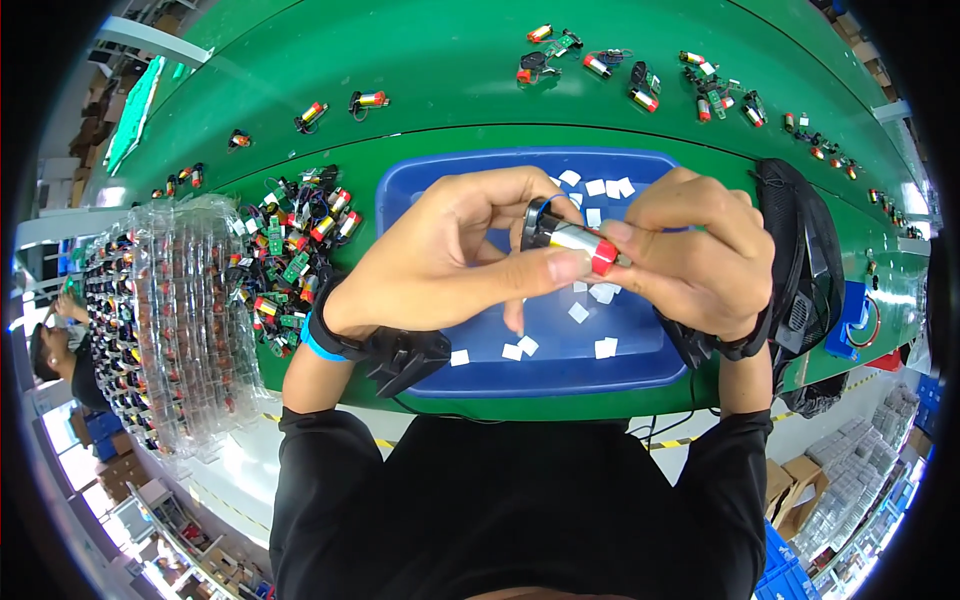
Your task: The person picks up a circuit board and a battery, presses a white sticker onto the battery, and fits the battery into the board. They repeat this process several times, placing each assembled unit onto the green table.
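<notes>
My left hand holds a small battery cell between thumb and fingers. The cell has a silver and yellow body, a red end and a black plastic cap with a thin wire at its other end. At the red end, the fingers of my right hand are pinched together. A small dark bit shows by their tips, too little to name. Both hands are over a shallow blue tray, where several white square pads lie scattered.
Left of the tray lies a heap of wired battery cells, beside stacked clear plastic trays full of similar parts. More cells lie along the far green bench. A black bag sits at right, near a blue block.
</notes>
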Demonstrator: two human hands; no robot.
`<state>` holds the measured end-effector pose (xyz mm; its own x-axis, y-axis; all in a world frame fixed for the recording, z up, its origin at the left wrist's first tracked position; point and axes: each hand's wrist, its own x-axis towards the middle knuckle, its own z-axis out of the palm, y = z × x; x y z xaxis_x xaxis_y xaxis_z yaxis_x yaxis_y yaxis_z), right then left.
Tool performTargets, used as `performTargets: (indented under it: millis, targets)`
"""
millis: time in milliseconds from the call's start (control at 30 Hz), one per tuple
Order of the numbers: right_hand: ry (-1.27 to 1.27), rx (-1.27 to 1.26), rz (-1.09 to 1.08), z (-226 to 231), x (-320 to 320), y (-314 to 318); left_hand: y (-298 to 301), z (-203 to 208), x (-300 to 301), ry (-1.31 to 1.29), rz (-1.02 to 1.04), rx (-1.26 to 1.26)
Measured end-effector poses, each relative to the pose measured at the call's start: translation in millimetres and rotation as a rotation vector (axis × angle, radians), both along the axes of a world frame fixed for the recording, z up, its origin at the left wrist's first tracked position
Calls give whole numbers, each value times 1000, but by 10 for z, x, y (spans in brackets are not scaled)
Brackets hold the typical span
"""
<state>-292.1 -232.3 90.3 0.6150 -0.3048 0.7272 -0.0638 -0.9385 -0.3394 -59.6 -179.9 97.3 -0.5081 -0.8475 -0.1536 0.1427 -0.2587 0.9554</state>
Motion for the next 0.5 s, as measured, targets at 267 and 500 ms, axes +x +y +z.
performTargets:
  millis: [267,500]
  targets:
    - [33,362,-2,195,-24,24,21,-36,-24,-273,18,-109]
    - [191,322,-103,33,59,137,39,-70,-61,-463,-26,-214]
